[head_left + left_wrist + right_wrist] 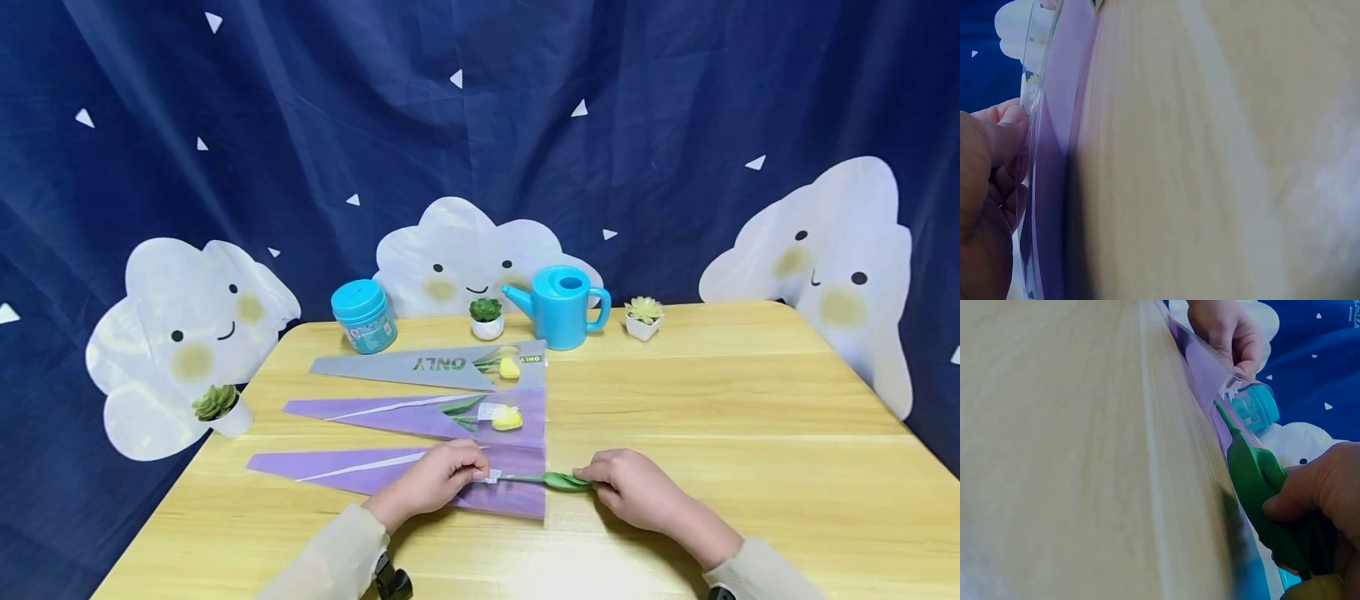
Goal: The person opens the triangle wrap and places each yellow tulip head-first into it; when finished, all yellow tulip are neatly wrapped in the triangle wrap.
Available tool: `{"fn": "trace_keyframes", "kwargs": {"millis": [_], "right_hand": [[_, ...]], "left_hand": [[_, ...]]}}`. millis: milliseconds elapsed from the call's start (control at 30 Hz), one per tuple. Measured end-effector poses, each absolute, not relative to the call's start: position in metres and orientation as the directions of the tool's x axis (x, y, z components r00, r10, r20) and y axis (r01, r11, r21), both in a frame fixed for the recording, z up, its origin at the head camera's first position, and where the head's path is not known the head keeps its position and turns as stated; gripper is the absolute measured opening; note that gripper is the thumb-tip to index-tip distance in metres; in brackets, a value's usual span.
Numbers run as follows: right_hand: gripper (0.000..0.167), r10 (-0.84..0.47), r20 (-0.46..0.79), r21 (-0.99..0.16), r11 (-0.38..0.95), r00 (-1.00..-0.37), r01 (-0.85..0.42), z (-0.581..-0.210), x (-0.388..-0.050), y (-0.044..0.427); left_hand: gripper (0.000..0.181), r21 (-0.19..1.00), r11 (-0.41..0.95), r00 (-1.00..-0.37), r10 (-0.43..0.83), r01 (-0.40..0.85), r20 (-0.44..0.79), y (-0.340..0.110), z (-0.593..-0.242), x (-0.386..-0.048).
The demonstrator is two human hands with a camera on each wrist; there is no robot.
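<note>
My left hand (438, 477) pinches the clear film of the nearest purple flower sleeve (330, 467) between thumb and fingers. The film stands lifted from the purple backing (1057, 156) in the left wrist view. An artificial tulip is gripped by its green leaves (566, 481) in my right hand (637, 492). Its stem (1225, 415) points left, over the sleeve's wide end; whether the tip lies inside the film I cannot tell. The yellow flower head (1316, 589) shows below the right hand in the right wrist view and is hidden in the head view.
Behind lie a purple sleeve (360, 410) and a grey sleeve (375, 365), each with a yellow tulip. Along the back stand a blue tub (365, 317), a blue watering can (561, 308) and two potted succulents (487, 318). Another potted succulent (231, 415) stands at the left edge.
</note>
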State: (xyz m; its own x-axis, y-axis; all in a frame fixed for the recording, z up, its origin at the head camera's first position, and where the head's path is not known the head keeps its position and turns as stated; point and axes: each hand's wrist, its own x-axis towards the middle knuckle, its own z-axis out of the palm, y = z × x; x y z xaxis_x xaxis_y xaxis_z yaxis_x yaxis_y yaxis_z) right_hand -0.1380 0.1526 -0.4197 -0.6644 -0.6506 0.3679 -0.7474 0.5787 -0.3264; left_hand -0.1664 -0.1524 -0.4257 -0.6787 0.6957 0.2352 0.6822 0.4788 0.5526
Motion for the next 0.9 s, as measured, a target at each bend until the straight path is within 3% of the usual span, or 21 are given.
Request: {"fn": "trace_keyframes", "kwargs": {"millis": [200, 433, 900], "right_hand": [[0.03, -0.644, 0.417, -0.325, 0.554, -0.642, -0.767, -0.418, -0.137, 0.149], [0.027, -0.624, 0.411, -0.349, 0.566, -0.665, -0.747, -0.416, -0.137, 0.142], [0.026, -0.617, 0.438, -0.383, 0.53, -0.654, -0.757, -0.418, -0.14, 0.128]], "left_hand": [[0.01, 0.521, 0.47, -0.658, 0.706, 0.712, 0.261, -0.151, -0.424, -0.166], [0.009, 0.484, 0.451, -0.625, 0.723, 0.75, 0.294, -0.15, -0.425, -0.166], [0.007, 0.447, 0.413, -0.579, 0.738, 0.793, 0.346, -0.146, -0.424, -0.165]]}}
